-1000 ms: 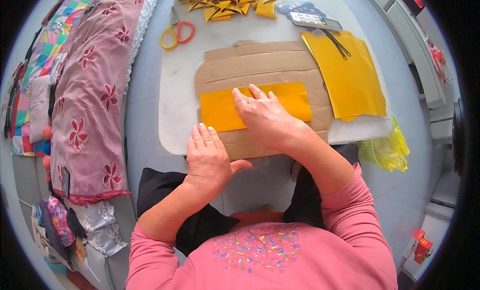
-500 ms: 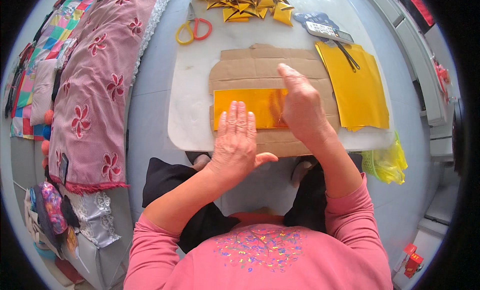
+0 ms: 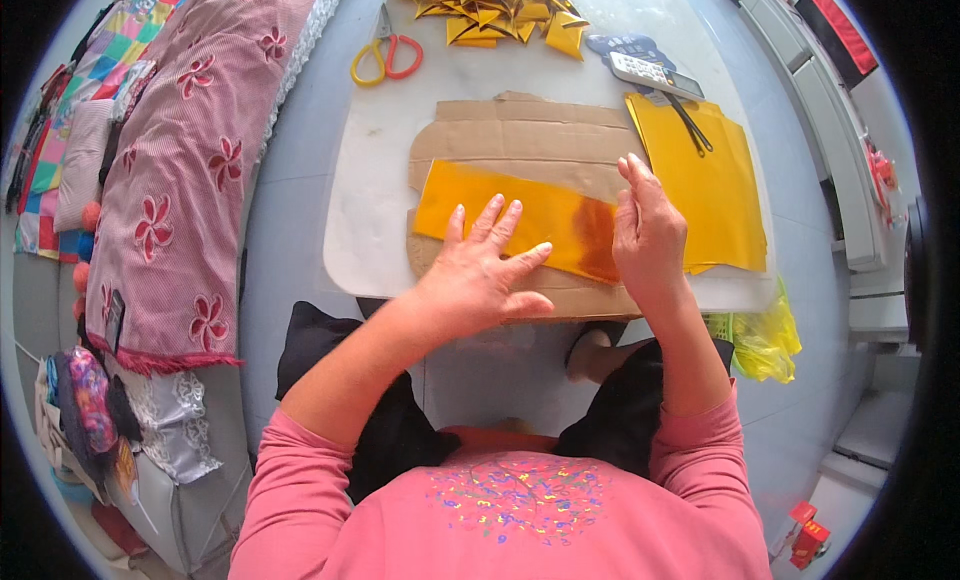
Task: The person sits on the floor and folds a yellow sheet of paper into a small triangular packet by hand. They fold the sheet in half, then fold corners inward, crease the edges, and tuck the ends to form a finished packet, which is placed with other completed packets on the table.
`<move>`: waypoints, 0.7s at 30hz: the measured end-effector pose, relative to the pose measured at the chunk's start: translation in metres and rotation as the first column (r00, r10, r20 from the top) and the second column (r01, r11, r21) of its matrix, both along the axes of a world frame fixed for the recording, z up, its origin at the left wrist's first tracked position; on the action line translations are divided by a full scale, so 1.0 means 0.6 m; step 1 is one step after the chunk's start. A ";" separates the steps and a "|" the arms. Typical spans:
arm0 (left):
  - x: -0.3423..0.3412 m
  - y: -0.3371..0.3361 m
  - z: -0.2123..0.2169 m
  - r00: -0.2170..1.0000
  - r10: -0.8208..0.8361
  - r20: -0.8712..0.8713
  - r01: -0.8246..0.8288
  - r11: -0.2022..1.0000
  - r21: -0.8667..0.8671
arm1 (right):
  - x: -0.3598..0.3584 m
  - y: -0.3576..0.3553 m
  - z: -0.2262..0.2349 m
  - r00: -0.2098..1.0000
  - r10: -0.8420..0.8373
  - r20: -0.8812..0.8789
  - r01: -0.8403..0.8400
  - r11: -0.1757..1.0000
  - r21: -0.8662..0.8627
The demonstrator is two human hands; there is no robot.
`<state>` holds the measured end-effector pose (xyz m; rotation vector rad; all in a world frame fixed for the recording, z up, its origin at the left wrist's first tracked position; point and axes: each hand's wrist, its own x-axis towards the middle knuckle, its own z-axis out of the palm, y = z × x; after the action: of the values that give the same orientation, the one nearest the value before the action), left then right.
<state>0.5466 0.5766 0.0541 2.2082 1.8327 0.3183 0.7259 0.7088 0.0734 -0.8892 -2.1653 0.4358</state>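
The left hand [image 3: 485, 270], fingers splayed and gripping nothing, lies over a gold strip [image 3: 562, 222] slanting across brown cardboard [image 3: 530, 130]; the right hand [image 3: 650, 230], unclenched and edge-on, is at its right end, near stacked gold sheets [image 3: 710, 205].

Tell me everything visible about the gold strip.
The gold strip is long, narrow and glossy, apparently foil paper, with a reddish patch near its right end. It lies slanted on brown cardboard, its right end lower in view. The left hand lies partly over it; the right hand is at that end, contact unclear.
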 end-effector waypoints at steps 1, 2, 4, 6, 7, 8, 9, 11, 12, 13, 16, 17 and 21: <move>-0.018 0.006 0.002 0.998 -0.044 0.040 0.045 0.999 -0.016 | 0.006 -0.007 0.002 0.999 0.031 0.019 -0.030 0.999 -0.009; -0.035 0.007 0.004 0.993 -0.082 0.080 0.085 0.996 -0.032 | 0.011 -0.015 0.003 0.997 0.066 0.036 -0.065 0.998 -0.020; -0.061 0.013 0.007 0.981 -0.159 0.108 0.159 0.987 0.012 | 0.020 -0.033 0.002 0.968 0.215 0.129 -0.213 0.976 -0.036; -0.087 0.023 0.009 0.965 -0.237 0.115 0.240 0.971 -0.010 | 0.026 -0.054 0.002 0.896 0.369 0.247 -0.366 0.929 -0.061; -0.091 0.025 0.010 0.960 -0.239 0.143 0.236 0.971 0.038 | 0.029 -0.065 0.004 0.838 0.444 0.318 -0.443 0.893 -0.078; -0.097 0.029 0.008 0.955 -0.250 0.161 0.247 0.968 0.040 | 0.032 -0.074 0.004 0.769 0.510 0.385 -0.514 0.852 -0.102; -0.104 0.033 0.007 0.949 -0.261 0.178 0.257 0.965 0.043 | 0.036 -0.082 0.002 0.706 0.567 0.423 -0.555 0.815 -0.165; -0.110 0.039 0.004 0.936 -0.276 0.218 0.272 0.961 0.048 | 0.042 -0.092 -0.010 0.658 0.552 0.512 -0.572 0.809 -0.138; -0.111 0.043 0.003 0.929 -0.280 0.242 0.276 0.960 0.050 | 0.044 -0.093 -0.016 0.633 0.540 0.555 -0.578 0.806 -0.125; -0.111 0.046 0.002 0.921 -0.284 0.265 0.281 0.958 0.052 | 0.048 -0.090 -0.021 0.642 0.519 0.564 -0.571 0.815 -0.101; -0.110 0.054 0.004 0.901 -0.306 0.309 0.304 0.951 0.054 | 0.055 -0.073 -0.041 0.717 0.360 0.597 -0.517 0.849 0.109; -0.113 0.056 0.002 0.886 -0.297 0.355 0.300 0.953 0.049 | 0.055 -0.071 -0.041 0.725 0.367 0.582 -0.513 0.852 0.102; -0.113 0.065 -0.003 0.845 -0.248 0.474 0.259 0.965 0.043 | 0.058 -0.078 -0.045 0.714 0.422 0.558 -0.558 0.825 0.090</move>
<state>0.4786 0.6153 0.0525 2.0804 1.2612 0.7099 0.7609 0.6618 0.0464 -0.2662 -2.8980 0.1623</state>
